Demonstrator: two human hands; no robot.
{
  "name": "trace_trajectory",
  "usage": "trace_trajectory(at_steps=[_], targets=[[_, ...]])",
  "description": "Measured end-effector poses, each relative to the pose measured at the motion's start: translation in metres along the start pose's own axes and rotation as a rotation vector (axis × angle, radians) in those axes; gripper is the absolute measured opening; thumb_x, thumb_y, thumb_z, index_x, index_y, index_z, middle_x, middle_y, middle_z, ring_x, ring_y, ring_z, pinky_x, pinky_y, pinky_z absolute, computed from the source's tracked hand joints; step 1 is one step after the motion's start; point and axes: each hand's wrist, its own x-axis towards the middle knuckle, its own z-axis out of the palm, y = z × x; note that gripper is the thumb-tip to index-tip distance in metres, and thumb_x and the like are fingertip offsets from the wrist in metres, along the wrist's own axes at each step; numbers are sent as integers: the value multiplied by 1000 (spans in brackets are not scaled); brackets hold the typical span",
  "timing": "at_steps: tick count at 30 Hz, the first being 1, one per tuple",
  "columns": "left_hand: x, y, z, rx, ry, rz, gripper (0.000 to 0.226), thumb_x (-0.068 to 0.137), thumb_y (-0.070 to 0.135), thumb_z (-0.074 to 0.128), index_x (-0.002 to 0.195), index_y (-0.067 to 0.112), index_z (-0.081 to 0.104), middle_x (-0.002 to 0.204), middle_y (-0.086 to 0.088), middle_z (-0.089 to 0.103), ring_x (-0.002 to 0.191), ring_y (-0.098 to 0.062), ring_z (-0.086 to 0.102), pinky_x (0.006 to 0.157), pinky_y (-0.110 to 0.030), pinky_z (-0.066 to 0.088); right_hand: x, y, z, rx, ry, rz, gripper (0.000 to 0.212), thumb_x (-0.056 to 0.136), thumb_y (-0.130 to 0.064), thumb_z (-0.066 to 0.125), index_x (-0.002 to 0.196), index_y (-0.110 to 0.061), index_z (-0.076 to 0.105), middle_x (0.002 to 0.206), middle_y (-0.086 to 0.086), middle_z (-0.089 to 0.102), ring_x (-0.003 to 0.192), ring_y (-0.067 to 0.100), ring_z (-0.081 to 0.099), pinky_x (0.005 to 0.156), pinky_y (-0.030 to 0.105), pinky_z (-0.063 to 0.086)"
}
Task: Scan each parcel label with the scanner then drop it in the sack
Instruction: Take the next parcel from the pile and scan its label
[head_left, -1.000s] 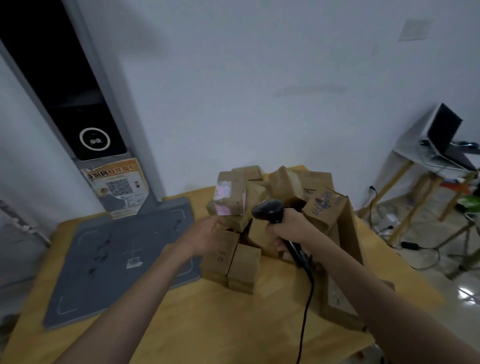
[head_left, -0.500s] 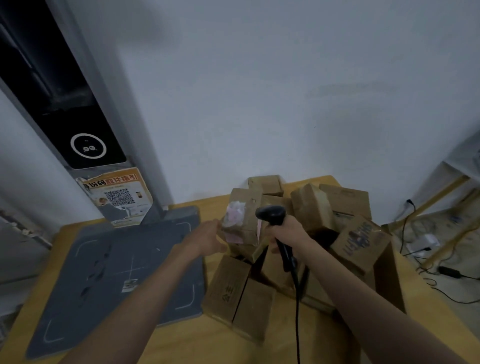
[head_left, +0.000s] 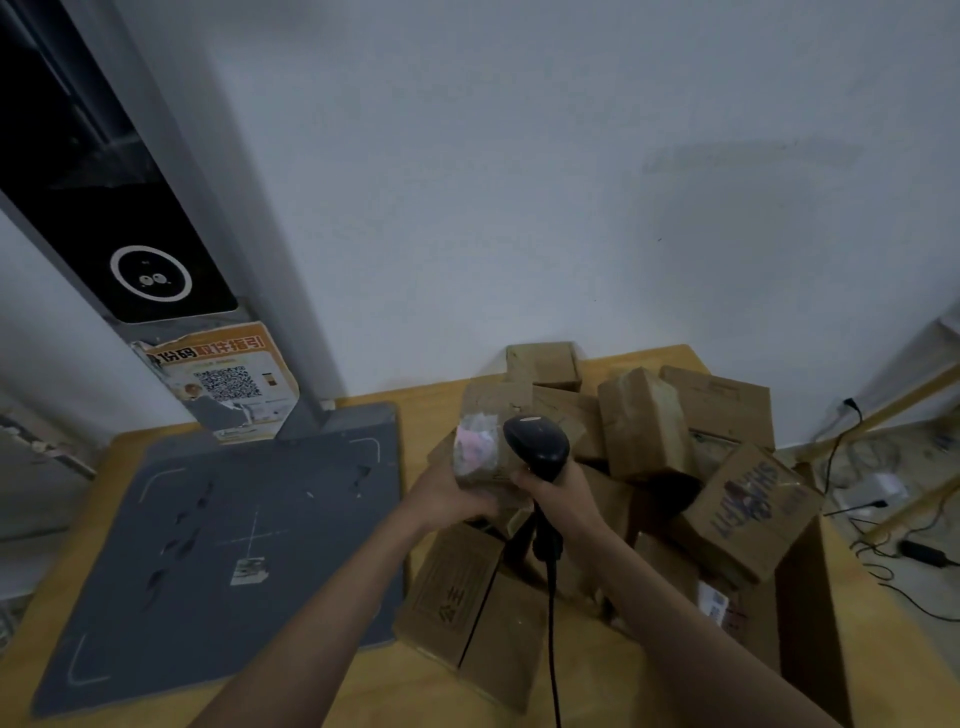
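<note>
A pale wall (head_left: 519, 182) stands behind a wooden table (head_left: 613, 691), and at the far left a grey post (head_left: 171, 171) carries a dark panel and an orange QR sticker (head_left: 228, 379). A grey mat (head_left: 208, 561) lies flat on the left half of the table. To its right sits a heap of brown boxes (head_left: 644, 426), some flat, some tilted against each other, spilling toward the far right corner; one at the right bears dark lettering (head_left: 748, 504).

My left hand (head_left: 447, 499) grips a parcel (head_left: 485, 441) from below, fingers curled round its near edge, holding it up just above the heap. Its label (head_left: 475, 441) (pale, with a pinkish glow on it) faces right. My right hand (head_left: 563, 493) is wrapped tight round the handle of the black scanner (head_left: 537, 444), whose head sits just beside the label, nearly touching the parcel. The scanner's cable (head_left: 551, 623) hangs straight down toward the near edge of the table. Two flat boxes (head_left: 467, 603) lie side by side under my wrists, on the mat's right edge.

On the floor at the far right there are loose black wires (head_left: 904, 545) and some wooden legs (head_left: 893, 405).
</note>
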Motion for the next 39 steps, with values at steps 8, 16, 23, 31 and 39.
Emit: trace_trajectory(at_steps=[8,16,23,31,39], targets=[[-68,1,36,-27,189,-83,97,47,76,81,125,25,52,121,9,58,111,-13,60,80,-22,53,-86,9,-13,162,75,-64,22,95,-12,68,116,-20,70,109,1,77,105,18,72,95,43,57],[-148,-10,46,104,305,-113,108,49,76,78,132,18,41,118,5,46,107,-15,52,79,-31,51,-193,2,3,236,27,-95,18,96,-14,67,112,-22,72,102,-7,79,100,9,73,80,22,59],[-229,-31,30,-119,242,-95,85,59,68,78,125,25,44,119,11,57,104,-11,60,87,-38,55,-251,20,2,320,174,-26,11,94,-16,71,104,-17,71,107,11,73,106,26,68,104,45,50],[-293,-33,41,-154,168,57,61,78,62,72,126,38,43,118,23,53,106,3,54,78,-21,43,-307,39,24,526,128,25,28,92,-16,72,119,-21,69,119,13,71,115,31,66,107,55,49],[-304,-37,27,-48,236,213,30,80,19,80,106,28,67,97,8,68,89,-15,66,76,-34,55,-344,29,28,528,115,-42,26,92,-9,71,115,-22,72,110,-1,78,100,14,75,106,52,50]])
